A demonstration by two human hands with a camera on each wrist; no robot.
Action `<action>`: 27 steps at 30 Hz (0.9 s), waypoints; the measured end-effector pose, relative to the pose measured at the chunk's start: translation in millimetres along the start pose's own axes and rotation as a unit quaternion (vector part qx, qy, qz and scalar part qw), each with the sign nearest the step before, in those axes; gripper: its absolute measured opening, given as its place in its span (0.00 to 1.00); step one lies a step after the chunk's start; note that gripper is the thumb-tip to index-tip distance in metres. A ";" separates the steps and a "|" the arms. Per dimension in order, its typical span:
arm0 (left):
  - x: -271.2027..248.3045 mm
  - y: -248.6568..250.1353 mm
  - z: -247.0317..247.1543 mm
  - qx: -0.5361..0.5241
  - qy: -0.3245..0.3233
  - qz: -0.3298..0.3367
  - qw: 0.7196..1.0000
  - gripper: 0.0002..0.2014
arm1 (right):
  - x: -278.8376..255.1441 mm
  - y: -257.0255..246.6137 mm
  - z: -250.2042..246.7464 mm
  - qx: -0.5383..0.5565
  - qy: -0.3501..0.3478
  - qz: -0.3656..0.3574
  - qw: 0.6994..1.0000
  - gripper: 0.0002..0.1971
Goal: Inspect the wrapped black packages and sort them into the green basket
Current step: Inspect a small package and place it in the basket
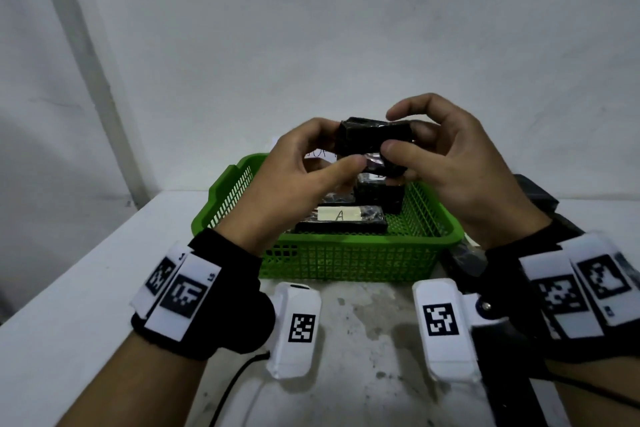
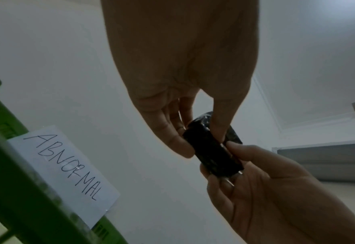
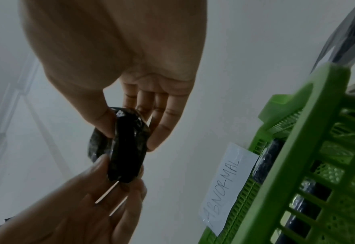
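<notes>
I'm over the white table (image 1: 79, 288), where the green basket (image 1: 346, 258) sits dead ahead, already carrying several black packages (image 1: 379, 196), one labelled "A" (image 1: 339, 215). A paper sign reading ABNORMAL (image 2: 65, 166) hangs on its far wall. More dark wrapped stock (image 1: 465, 256) lies just right of the basket. Above the basket I've got the wrapped black package (image 1: 375, 137) held in the air between both hands. My left hand (image 1: 294, 177) is pinching one end, thumb underneath and fingers curled over; my right hand (image 1: 450, 163) is clamped on the other end the same way. I judge this as mid-inspection, so the trick is to roll it slowly, keep the fingertips at the ends so the faces stay exposed, check wrap and seams, then lower it in beside the others.
</notes>
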State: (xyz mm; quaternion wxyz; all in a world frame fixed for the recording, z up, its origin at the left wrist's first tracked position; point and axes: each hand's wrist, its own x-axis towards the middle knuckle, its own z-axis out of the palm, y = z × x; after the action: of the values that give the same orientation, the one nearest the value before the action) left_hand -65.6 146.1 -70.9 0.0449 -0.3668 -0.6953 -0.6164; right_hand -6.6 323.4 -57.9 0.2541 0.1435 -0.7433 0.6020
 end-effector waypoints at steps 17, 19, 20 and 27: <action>0.8 4.5 -1.5 -0.056 -0.007 -0.036 0.998 0.19 | -0.2 2.8 -4.5 -0.094 0.042 -0.035 0.994 0.09; 0.3 3.7 -0.1 -0.047 0.001 -0.055 0.997 0.21 | -0.6 4.0 -1.3 -0.139 0.052 -0.064 0.987 0.08; 0.4 3.3 -0.2 -0.049 0.004 -0.059 0.997 0.21 | -0.7 4.5 -0.6 -0.153 0.053 -0.073 0.984 0.08; -0.4 3.2 -4.6 -0.012 0.021 -0.003 1.000 0.26 | -1.9 5.2 0.2 -0.081 0.000 0.033 0.996 0.26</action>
State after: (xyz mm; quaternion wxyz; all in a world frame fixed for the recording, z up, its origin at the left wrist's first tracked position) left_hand -65.4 141.7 -67.3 0.0529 -0.3523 -0.6882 -0.6320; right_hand -7.8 324.3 -63.3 0.2449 0.0974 -0.7938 0.5481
